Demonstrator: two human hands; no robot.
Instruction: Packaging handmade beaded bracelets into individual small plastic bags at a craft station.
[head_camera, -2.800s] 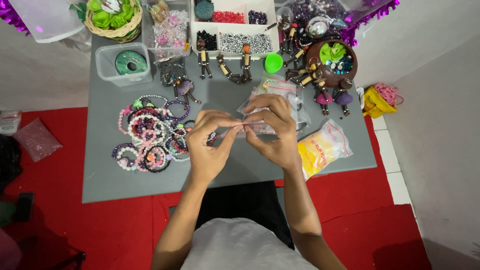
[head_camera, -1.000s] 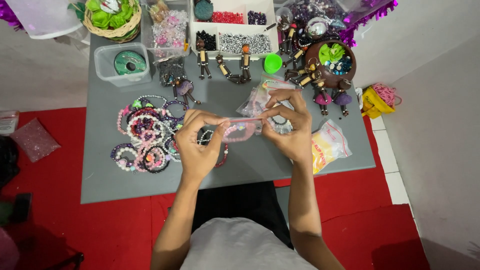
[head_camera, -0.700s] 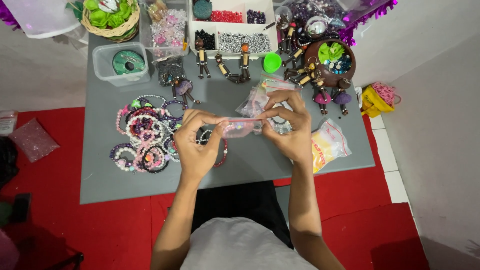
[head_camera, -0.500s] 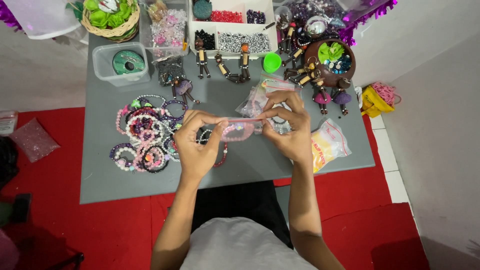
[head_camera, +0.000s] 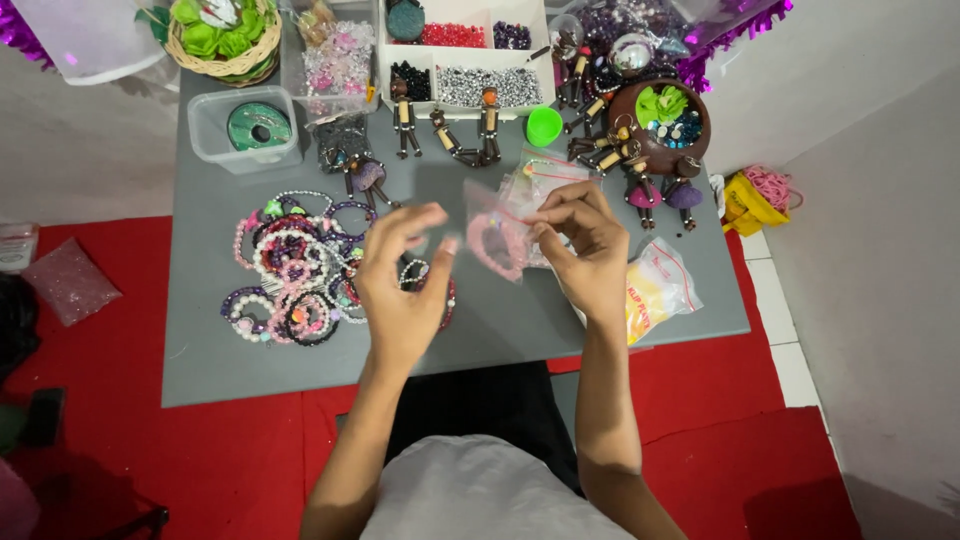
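While the grey tabletop (head_camera: 500, 330) spreads over a red floor mat (head_camera: 120, 440), a pile of bead bracelets (head_camera: 295, 280) lies on its left part. Above the tabletop's middle, the right hand (head_camera: 585, 250) has its grip pinched on a small clear bag (head_camera: 497, 240) with a pink bracelet (head_camera: 495, 248) inside. Just beside the bag, the left hand (head_camera: 400, 275) hovers, fingers spread wide, holding nothing.

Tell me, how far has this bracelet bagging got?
Done: a pink bracelet already sits inside the small clear bag, and a few bagged ones lie behind it. In hand: the right hand pinches that bag; the left hand is open, off it. Left: a heap of loose bracelets on the grey table remains unbagged.
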